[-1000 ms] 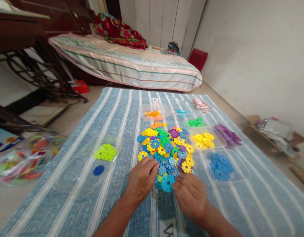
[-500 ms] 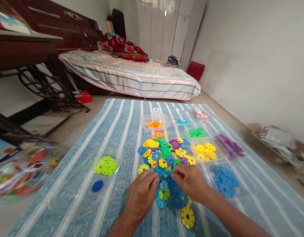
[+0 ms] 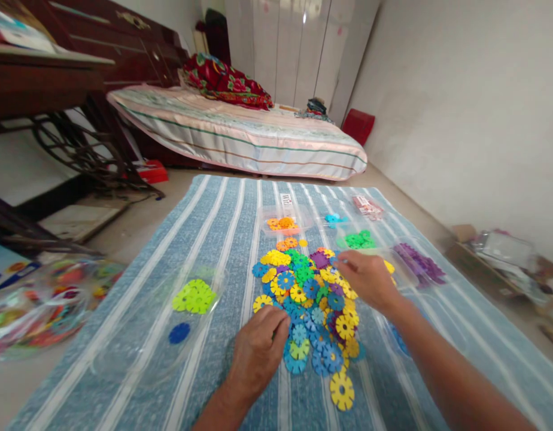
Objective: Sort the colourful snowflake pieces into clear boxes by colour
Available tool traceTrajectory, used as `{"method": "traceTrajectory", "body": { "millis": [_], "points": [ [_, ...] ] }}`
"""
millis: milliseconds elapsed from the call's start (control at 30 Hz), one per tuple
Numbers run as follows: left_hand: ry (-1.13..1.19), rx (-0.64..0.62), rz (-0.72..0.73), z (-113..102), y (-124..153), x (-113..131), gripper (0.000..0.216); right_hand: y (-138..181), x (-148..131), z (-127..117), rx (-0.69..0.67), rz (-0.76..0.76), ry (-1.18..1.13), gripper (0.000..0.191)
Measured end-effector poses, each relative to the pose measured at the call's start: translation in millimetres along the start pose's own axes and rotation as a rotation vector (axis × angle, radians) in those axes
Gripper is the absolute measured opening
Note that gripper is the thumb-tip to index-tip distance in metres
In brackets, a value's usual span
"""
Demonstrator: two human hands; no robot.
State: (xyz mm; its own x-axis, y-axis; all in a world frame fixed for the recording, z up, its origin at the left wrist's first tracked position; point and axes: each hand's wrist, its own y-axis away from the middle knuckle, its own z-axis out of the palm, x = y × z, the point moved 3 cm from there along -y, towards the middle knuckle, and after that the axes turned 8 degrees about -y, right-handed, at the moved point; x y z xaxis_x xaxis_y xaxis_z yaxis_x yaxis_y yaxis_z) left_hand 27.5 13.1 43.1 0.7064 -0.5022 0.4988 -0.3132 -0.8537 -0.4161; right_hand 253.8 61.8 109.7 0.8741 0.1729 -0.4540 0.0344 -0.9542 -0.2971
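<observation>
Snowflake discs are apparently being picked; light pinching is needed. Left hand and right hand are curled; grasp cannot be told.

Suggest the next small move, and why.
Probably have the left hand pick up the lime-green piece: it lies close, in the near part of the pile, while matching lime-green pieces sit grouped leftward. Whether its fingers hold something is unclear.

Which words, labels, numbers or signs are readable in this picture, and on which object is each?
"Wit", possibly "With", turned sideways: on the striped cloth, near its far edge.
Too small to read: the print on the plastic packet near the far right corner.
I can read no other text.
</observation>
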Motion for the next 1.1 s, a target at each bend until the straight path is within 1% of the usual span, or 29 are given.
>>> {"method": "traceTrajectory", "body": {
  "millis": [100,200,300,433,567,733,900,1000,1100],
  "points": [
    [0.014,-0.003,-0.005,1.2,-0.7,-0.9,0.019,41.0,-4.8,9.7,-0.168,-0.027,-0.071,0.020],
    [0.024,0.011,-0.015,2.4,-1.6,-1.8,0.018,71.6,-13.8,14.1,-0.309,-0.027,-0.116,0.021],
    [0.019,0.016,-0.026,3.5,-1.9,-1.9,0.018,93.9,-24.4,18.8,-0.398,-0.013,-0.124,0.019],
    [0.008,0.006,-0.034,4.9,-1.1,-1.2,0.018,115.2,-40.0,30.8,-0.468,-0.050,-0.036,0.012],
    [-0.006,0.008,-0.029,5.8,-0.7,-1.7,0.018,125.4,-56.8,49.4,-0.471,-0.161,0.106,0.011],
    [0.002,0.009,-0.028,6.3,-1.0,-2.3,0.018,127.3,-69.0,75.2,-0.392,-0.311,0.236,0.007],
    [0.000,0.010,-0.042,4.9,-0.8,-1.7,0.019,127.9,-71.2,83.3,-0.296,-0.450,0.278,0.003],
    [-0.004,0.020,-0.046,4.4,-0.5,-2.5,0.018,127.3,-69.7,82.4,-0.282,-0.450,0.267,0.005],
    [-0.002,0.023,-0.042,5.4,0.0,-3.6,0.018,124.1,-67.9,81.6,-0.308,-0.373,0.263,0.016]
  ]
}}
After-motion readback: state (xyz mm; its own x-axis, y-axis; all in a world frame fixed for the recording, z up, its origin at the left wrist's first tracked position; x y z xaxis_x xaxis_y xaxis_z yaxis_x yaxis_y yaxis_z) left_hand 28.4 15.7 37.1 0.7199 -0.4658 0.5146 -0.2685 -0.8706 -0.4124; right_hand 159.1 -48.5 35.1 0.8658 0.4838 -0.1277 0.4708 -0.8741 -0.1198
